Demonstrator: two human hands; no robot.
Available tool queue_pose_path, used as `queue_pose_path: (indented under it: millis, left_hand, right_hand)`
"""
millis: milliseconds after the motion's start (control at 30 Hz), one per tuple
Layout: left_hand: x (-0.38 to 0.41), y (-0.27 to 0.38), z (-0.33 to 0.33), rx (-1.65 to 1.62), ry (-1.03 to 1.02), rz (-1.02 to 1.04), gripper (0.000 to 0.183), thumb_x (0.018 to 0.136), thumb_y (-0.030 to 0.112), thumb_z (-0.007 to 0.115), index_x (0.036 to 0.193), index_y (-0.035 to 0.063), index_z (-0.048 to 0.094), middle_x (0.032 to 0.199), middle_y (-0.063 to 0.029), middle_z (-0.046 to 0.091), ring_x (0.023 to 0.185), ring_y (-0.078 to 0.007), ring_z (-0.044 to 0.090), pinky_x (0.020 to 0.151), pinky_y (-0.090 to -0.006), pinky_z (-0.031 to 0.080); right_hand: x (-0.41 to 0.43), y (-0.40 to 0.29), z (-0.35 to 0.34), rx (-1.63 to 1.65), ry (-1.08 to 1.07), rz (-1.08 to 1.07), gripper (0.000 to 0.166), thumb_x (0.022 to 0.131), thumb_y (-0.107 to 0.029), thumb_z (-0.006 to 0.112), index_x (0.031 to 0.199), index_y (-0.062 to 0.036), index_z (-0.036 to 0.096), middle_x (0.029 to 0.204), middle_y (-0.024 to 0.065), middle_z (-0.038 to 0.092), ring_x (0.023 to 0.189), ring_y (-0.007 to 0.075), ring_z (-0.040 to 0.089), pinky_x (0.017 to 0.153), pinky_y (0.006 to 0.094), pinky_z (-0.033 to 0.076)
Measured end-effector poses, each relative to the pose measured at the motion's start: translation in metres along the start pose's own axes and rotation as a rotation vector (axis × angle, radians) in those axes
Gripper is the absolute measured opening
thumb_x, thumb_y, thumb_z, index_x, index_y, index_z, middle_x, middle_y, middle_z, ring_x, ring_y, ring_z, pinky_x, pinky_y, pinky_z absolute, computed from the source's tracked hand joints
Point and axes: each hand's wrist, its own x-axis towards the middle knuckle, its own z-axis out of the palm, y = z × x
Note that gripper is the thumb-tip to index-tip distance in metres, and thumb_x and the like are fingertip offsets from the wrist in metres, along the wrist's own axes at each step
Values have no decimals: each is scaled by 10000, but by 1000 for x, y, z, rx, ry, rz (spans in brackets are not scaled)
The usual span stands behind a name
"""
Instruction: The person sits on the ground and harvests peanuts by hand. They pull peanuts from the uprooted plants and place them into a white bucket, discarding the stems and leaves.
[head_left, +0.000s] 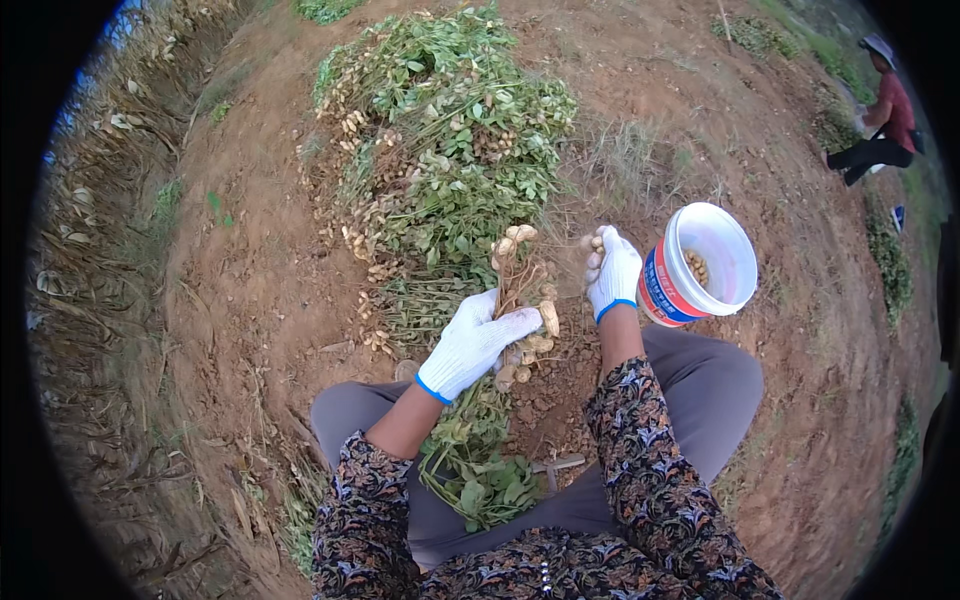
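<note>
My left hand (480, 334), in a white knit glove with a blue cuff, grips a peanut plant by its roots. Pods (550, 319) cluster around the thumb and at the top of the roots, while the leafy stems (476, 450) hang down between my knees. Several loose peanuts (597, 244) are held in my gloved right hand (613, 274), its fingers curled around them. Just right of that hand, a white plastic bucket (712, 255) with a red and blue label leans toward me. Some peanuts (696, 268) lie on its bottom.
A large heap of pulled peanut plants (450, 142) lies ahead on reddish soil (255, 262). Dry corn stalks (97, 225) line the left side. At the far right, another person (889, 112) in a hat bends beside plants. More plants (889, 262) lie in a row there.
</note>
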Motion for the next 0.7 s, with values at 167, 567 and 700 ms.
queue_pose_path:
  millis: [167,567,700]
  left_hand:
    - [7,3,-24,-125,134,-42,278,893,216,674,1090,21,655,939,-14,690,808,-73,628,681,-235,505]
    - [11,6,-24,-88,181,-31,287,890,236,682,1075,25,620,882,-11,672,682,-68,623,493,-223,493]
    - [8,13,-17,-130,163,-10,292,893,240,677,1085,26,624,881,-7,672,678,-61,616,502,-218,486]
  right_hand:
    - [-4,-12,-40,513,-343,307,270,958,-320,587,1049,-69,628,1033,158,672,746,217,665,469,224,539]
    - [-24,-16,-30,572,-514,176,387,964,-294,565,1253,-37,552,1238,208,578,1151,419,555,1000,617,458]
    - [-26,-17,-34,526,-538,163,466,837,12,551,1300,12,496,1239,225,566,1150,430,554,1025,584,461]
